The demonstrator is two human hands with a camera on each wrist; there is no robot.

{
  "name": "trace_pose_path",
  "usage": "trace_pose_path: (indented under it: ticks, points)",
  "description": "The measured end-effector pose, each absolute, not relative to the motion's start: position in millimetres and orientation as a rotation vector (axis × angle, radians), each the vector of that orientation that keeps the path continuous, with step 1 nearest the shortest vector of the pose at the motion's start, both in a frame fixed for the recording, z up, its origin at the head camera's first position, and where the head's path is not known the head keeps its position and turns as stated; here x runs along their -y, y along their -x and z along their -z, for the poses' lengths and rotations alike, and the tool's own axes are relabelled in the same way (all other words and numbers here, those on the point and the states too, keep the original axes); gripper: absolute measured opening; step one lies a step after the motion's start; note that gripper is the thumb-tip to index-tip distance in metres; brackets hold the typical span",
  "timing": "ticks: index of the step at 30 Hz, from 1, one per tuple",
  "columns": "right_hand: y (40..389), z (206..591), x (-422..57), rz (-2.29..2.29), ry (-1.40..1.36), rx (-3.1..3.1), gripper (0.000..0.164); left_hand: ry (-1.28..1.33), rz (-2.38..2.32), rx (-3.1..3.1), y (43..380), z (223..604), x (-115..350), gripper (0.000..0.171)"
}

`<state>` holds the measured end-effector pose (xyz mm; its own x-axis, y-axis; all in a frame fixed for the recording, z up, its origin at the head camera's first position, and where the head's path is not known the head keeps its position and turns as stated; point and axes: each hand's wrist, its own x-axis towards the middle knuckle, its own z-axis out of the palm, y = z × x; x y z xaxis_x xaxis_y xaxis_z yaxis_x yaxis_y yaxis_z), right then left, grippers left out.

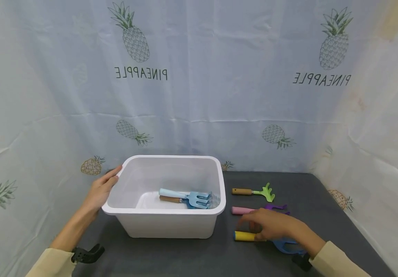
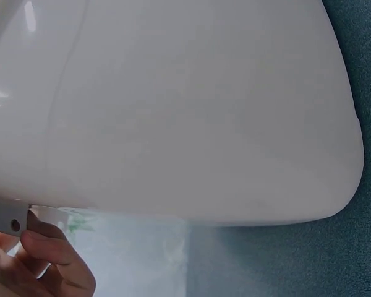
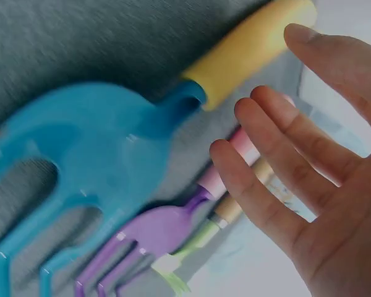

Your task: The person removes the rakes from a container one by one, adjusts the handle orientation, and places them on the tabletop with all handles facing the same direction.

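Note:
My left hand (image 1: 100,192) grips the left rim of a white plastic tub (image 1: 164,226); in the left wrist view its curled fingers (image 2: 55,250) are at the rim. Over a hand rake with a yellow handle (image 1: 245,236) and blue head (image 3: 111,136) is my right hand (image 1: 271,223). Its fingers are spread in the right wrist view, and the thumb overlaps the handle's end; contact is unclear. Inside the tub lie a light blue hand fork (image 1: 199,198) and a tool with a wooden handle (image 1: 170,199), its blue head partly covered.
Behind the yellow-handled rake lies a purple rake with a pink handle (image 1: 242,210). Farther back is a green rake (image 1: 267,192) with a wooden handle. The dark tabletop (image 1: 192,257) meets a pineapple-print curtain (image 1: 199,84) at the back and sides.

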<state>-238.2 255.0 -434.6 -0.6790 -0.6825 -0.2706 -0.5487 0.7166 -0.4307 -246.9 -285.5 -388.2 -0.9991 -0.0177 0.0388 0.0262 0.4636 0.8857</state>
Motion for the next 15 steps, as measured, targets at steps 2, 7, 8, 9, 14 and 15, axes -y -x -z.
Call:
trace_pose_path:
  ticks: [2, 7, 8, 9, 14, 15]
  points:
    - [240.0, 428.2, -255.4, 0.441, 0.957, -2.525, 0.052, 0.010, 1.604, 2.653, 246.5, 387.7, 285.8, 0.057]
    - [243.4, 407.4, -255.5, 0.473, 0.988, -2.565, 0.057, 0.002, 1.606, 2.653, 246.0, 386.5, 285.7, 0.058]
    - [243.7, 402.8, -255.1, 0.468, 0.990, -2.579, 0.056, -0.001, 1.607, 2.653, 246.1, 386.4, 285.6, 0.058]
    - [243.8, 398.2, -254.7, 0.467, 0.987, -2.593, 0.055, -0.003, 1.609, 2.654, 246.1, 386.4, 285.5, 0.058]
    - [244.0, 375.2, -253.8, 0.440, 1.018, -2.669, 0.059, -0.003, 1.612, 2.658, 246.7, 386.3, 285.2, 0.058]
    - [244.1, 370.8, -253.9, 0.435, 1.023, -2.685, 0.060, 0.000, 1.614, 2.659, 246.8, 386.4, 285.2, 0.058]
